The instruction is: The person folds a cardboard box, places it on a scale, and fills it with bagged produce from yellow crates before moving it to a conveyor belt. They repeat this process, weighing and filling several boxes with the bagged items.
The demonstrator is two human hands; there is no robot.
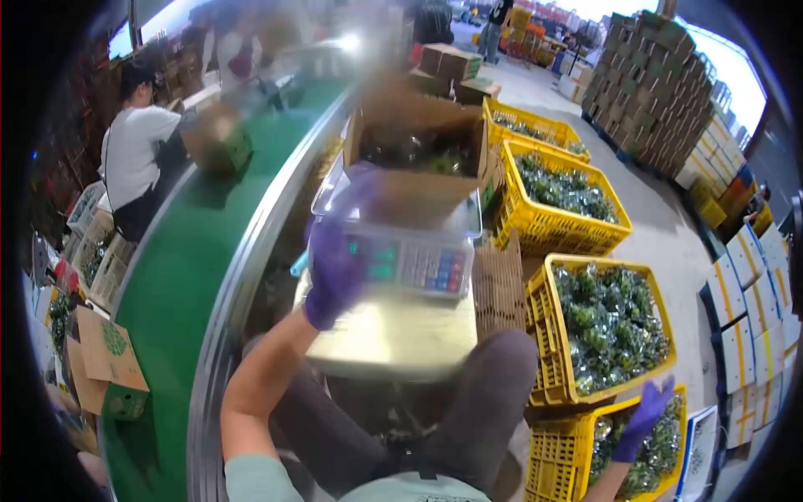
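Note:
My left hand (336, 255), in a purple glove and smeared by motion, is raised in front of the digital scale (439, 266), overlapping the left side of its lit panel. On the scale stands an open cardboard box (418, 191) with plastic-wrapped items (418, 155) inside. My right hand (644, 418), also gloved in purple, is over the nearest yellow crate (556, 456) with its fingers apart. Leafy greens in clear plastic (655, 464) lie in that crate beneath the hand. A pale stool or table (393, 335) is under the scale, between my knees.
Yellow crates (544, 335) of wrapped greens line my right. A green conveyor belt (180, 335) runs along my left, with cardboard boxes (117, 368) on it. Across it sits a person in white (138, 146). Flattened cardboard (499, 289) leans beside the scale; stacked cartons (648, 92) stand far right.

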